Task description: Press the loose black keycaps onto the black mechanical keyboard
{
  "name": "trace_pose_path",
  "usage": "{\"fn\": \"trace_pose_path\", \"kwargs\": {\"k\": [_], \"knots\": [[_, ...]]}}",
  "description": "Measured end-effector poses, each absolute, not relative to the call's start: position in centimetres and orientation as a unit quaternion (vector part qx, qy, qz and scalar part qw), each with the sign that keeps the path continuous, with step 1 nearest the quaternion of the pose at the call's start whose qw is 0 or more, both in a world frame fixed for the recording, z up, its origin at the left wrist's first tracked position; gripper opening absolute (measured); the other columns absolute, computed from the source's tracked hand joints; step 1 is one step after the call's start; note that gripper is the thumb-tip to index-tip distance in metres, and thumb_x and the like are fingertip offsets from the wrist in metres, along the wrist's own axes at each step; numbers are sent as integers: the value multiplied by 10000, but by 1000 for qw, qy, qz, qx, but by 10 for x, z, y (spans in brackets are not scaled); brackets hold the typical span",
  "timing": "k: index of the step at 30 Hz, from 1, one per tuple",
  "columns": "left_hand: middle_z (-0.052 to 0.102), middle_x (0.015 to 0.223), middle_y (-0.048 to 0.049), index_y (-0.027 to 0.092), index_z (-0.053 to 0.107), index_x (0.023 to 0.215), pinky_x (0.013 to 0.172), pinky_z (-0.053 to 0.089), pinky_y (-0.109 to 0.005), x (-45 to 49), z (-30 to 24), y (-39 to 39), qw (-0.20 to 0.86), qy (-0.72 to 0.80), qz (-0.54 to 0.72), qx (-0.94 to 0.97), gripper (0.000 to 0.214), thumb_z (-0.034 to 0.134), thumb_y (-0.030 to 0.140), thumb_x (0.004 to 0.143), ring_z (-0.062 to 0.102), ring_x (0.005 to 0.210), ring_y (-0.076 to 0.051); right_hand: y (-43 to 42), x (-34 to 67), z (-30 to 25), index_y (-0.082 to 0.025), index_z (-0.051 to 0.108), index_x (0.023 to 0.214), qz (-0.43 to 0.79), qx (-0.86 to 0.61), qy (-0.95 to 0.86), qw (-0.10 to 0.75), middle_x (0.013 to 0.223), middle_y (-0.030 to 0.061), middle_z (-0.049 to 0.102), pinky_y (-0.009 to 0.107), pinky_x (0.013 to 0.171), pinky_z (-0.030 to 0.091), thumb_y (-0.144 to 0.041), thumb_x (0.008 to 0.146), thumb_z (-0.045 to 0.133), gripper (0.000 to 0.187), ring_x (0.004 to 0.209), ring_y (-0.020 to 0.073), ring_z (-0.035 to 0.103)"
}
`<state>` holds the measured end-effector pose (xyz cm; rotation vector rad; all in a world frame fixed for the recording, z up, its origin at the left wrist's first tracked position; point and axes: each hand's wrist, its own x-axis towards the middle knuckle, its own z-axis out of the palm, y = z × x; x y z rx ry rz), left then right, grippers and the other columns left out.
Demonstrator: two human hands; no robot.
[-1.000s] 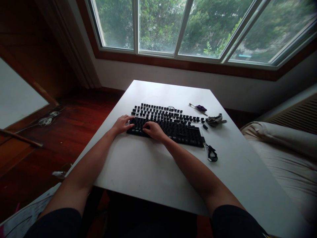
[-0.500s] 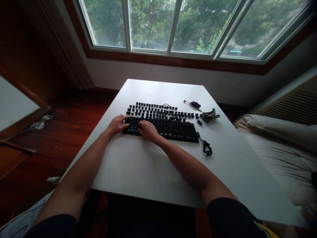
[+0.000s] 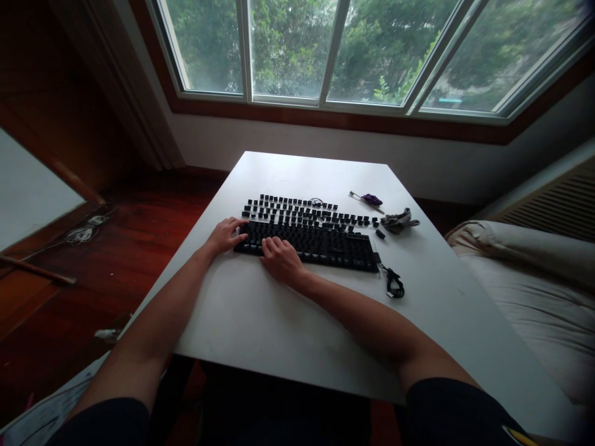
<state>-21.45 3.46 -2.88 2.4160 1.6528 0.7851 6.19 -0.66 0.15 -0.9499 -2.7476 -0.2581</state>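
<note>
A black keyboard (image 3: 320,248) lies on the white table (image 3: 279,322). My left hand (image 3: 224,236) holds its left end, thumb and fingers apart around the corner. At the front edge, left of the middle, my right hand (image 3: 281,260) rests with bent fingers close together. Its fingertips and thumb are partly hidden, and whatever they hold is too small to make out. Just behind the keyboard, loose black keycaps (image 3: 290,207) stand in rows. One dark keycap (image 3: 380,234) lies apart, off the keyboard's back right corner.
At the right back lie a grey cloth (image 3: 400,220), a purple item (image 3: 372,199) and a thin stick-like tool (image 3: 357,195). A coiled black cable (image 3: 395,285) sits by the keyboard's right end. A cushioned seat (image 3: 506,279) stands right of the table, and a window (image 3: 288,49) is ahead.
My right hand has drawn back slightly toward the keyboard's front edge, and its fingers look less curled. My left hand stays at the left end. The whole view has shifted slightly.
</note>
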Motion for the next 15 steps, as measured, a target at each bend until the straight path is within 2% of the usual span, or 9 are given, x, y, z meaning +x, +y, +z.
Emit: {"fn": "trace_pose_path", "kwargs": {"k": [7,13,15], "knots": [[629,1148,-75,256,630,1354,925,456,-400,-213,-28,33,54,542,260,797,488,612,482,922,572,1006,-256,-11,57,-2,-17,557,1357,-109,-333,-933,80,1182,221,637,426,798,437,-115,1025,324,417,1037,311,538],[629,1145,-72,255,630,1353,932,459,-405,-214,-25,34,57,543,259,797,492,607,489,920,575,1012,-257,-8,62,2,-62,485,1459,-79,-337,-933,101,1274,205,624,425,892,427,-274,1037,452,473,1125,310,531],[629,1147,-73,254,630,1354,935,458,-403,-214,-25,34,57,542,258,797,495,606,491,920,575,1021,-258,-7,64,4,-91,507,1445,-70,-337,-933,109,1275,191,630,417,913,418,-312,1033,485,468,1137,305,531]]}}
